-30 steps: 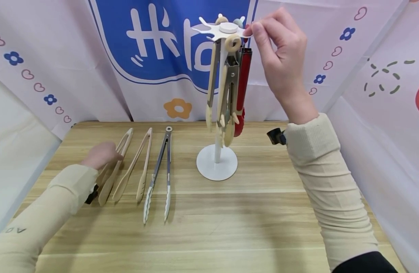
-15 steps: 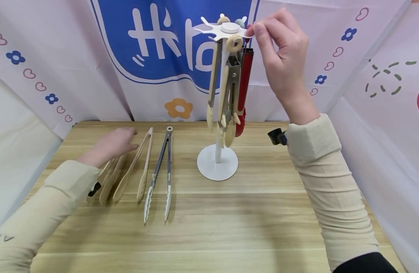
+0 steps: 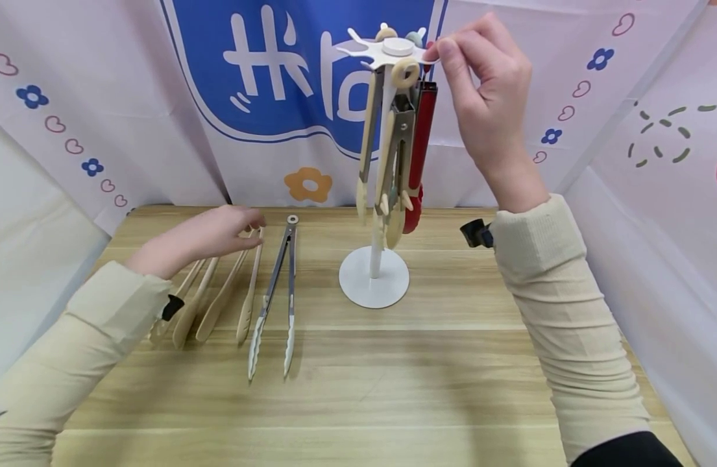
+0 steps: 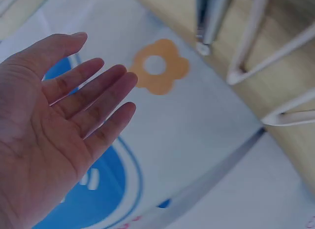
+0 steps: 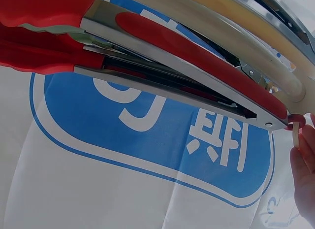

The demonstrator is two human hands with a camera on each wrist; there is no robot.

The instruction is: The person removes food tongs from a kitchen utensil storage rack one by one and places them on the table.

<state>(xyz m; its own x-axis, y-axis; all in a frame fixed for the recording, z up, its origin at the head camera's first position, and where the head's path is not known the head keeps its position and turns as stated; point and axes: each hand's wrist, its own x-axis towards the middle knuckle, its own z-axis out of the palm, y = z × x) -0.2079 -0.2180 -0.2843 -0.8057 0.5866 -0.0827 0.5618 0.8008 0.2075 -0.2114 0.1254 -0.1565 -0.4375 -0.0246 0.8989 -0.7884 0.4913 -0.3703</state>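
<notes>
My right hand (image 3: 492, 97) pinches the tip of one arm of a white revolving rack (image 3: 374, 285). Red-handled tongs (image 3: 421, 139) hang there by a red ring, right at those fingertips; in the right wrist view the tongs (image 5: 197, 59) stretch across, with red scalloped heads. My left hand (image 3: 209, 233) hovers over pale tongs at the table's left, holding nothing. Its fingers are extended and spread slightly in the left wrist view. Beneath it lie wooden-looking tongs (image 3: 189, 314) and slim pale tongs (image 3: 245, 318), their upper ends partly covered by the hand.
Steel tongs with white scalloped tips (image 3: 289, 337) lie right of the pale ones on the wooden table (image 3: 393, 383). Cream-handled tongs (image 3: 387, 152) hang on the rack. A printed cloth (image 3: 311, 149) closes off the back.
My left hand has left the leftmost tongs, moving right and away from me, its fingers straightening. My right hand stays at the rack's arm. The head view has shifted slightly.
</notes>
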